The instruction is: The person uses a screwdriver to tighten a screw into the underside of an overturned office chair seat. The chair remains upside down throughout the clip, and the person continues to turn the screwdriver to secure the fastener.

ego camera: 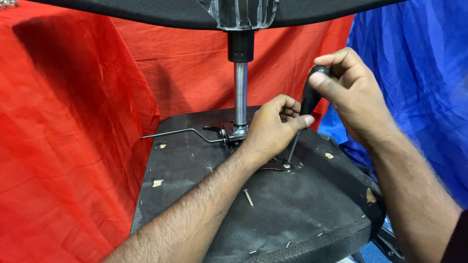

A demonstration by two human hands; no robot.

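An upturned chair seat [297, 209] with black fabric underside lies before me, its chrome gas-lift column [240, 92] standing upright from a metal plate. My right hand [351, 92] grips the black handle of a screwdriver [308, 100], whose thin shaft slants down to a screw [287, 165] in the plate. My left hand [270, 129] rests over the plate beside the column, its index finger touching the lower end of the handle. A loose bolt [248, 197] lies on the fabric near my left forearm.
A thin metal lever [170, 132] sticks out leftward from the mechanism. The chair's dark base [146, 12] spreads across the top. Red cloth [63, 146] hangs left and behind, blue cloth [419, 97] on the right.
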